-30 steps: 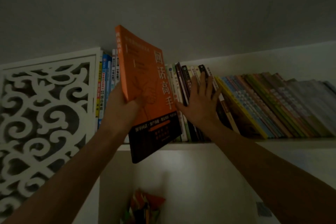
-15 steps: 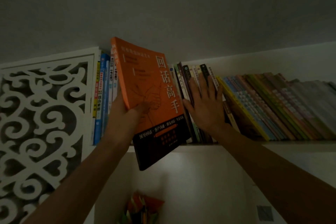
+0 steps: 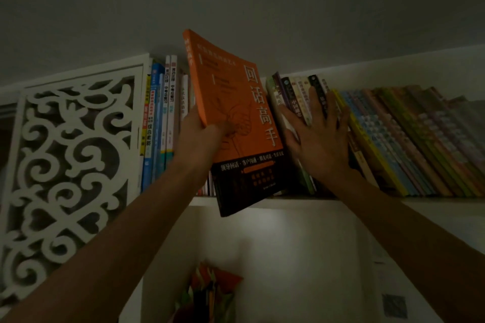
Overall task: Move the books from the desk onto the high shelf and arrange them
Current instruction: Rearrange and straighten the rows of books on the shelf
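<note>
While reaching up from below, gripped one orange book [image 3: 236, 102] in the left hand [image 3: 199, 136], with thumb across the front cover and fingers hidden behind the spine side. Held it tilted, top leaning left, lower corner hanging below the front edge of the high shelf [image 3: 433, 200], not yet standing on it. Pressed the right hand [image 3: 320, 144] open and flat, fingers spread, against the spines of the leaning books [image 3: 409, 139] just right of the orange cover, seemingly to keep a gap open.

Judged as mid-insertion, with this book not yet shelved. Called next for lifting the lower corner clear of the shelf's front edge, squaring the book upright and sliding it back into the gap between the upright books [image 3: 160, 123] at the left end and the leaning row, with the right hand bracing against toppling.

Counted two hands and one book in hand; some six or seven upright spines at the left end, dimly lit; well over a dozen leaning towards the right end, too blurred for an exact count. Saw no desk, so could not tell how many remained.
</note>
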